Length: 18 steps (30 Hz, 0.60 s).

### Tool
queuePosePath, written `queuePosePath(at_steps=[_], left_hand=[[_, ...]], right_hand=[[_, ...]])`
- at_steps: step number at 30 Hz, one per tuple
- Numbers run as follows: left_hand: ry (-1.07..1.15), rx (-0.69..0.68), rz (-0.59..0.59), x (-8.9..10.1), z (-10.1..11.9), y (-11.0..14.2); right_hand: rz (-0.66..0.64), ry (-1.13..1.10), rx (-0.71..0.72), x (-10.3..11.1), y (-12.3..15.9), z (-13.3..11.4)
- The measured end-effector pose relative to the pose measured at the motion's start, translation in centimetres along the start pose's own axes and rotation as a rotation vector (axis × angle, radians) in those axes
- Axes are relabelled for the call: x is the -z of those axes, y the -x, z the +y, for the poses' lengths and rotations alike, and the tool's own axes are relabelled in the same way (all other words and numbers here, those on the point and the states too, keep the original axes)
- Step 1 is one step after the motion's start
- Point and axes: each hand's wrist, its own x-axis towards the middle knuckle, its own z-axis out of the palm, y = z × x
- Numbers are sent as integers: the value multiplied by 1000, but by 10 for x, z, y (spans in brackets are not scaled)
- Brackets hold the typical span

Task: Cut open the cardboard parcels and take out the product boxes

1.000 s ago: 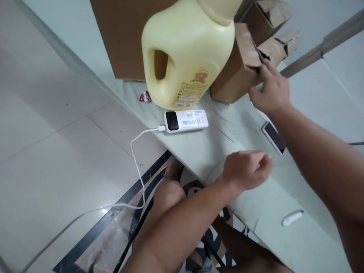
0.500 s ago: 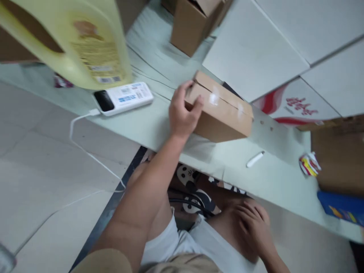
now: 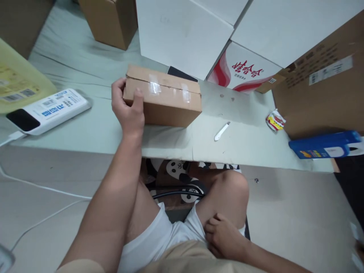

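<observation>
My left hand (image 3: 129, 108) grips the left end of a cardboard box (image 3: 170, 93), thumb on the near top edge and fingers round the far corner. The box stands on the pale green tabletop, with pieces of clear tape across its top seam. A white utility knife (image 3: 222, 131) lies to the right of the box; its blade tip is too small to tell apart. Low in view, my right hand (image 3: 223, 235) rests on my right thigh, fingers curled in, with nothing seen in it.
On the left are a white power bank (image 3: 57, 110) with its cable and a yellow jug (image 3: 19, 79). White boxes (image 3: 184, 34) stack behind. A crumpled wrapper (image 3: 275, 120), a blue package (image 3: 324, 145) and a large carton (image 3: 318, 83) stand right. Another carton (image 3: 110, 22) sits far back.
The view has turned and shifted, so the box appears further left and more level. My left hand keeps its hold. My right hand has slid from the knee back along the thigh, fingers now curled.
</observation>
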Motion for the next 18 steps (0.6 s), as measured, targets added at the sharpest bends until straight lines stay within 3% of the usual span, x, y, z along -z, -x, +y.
queuePosePath(at_steps=[4,6,10,12,14,16,18], left_hand=[[63,0,-54,5,-10,-7],[76,9,-84,7,-14,-10],[57,0,-132,7,-16,-10],[34,-21,-153,5,-18,-10],[10,-38,-157,3,-21,-10],[4,-42,-143,1,-24,-10],[22,-18,-119,-1,-26,-10]], right_hand=[[-15,62,-19,30,-34,14],[-22,81,1,32,-35,15],[-32,102,108,-2,22,7],[74,185,150,-21,56,7],[107,233,152,-30,67,11],[28,219,145,-26,47,16],[-53,189,145,-12,6,21]])
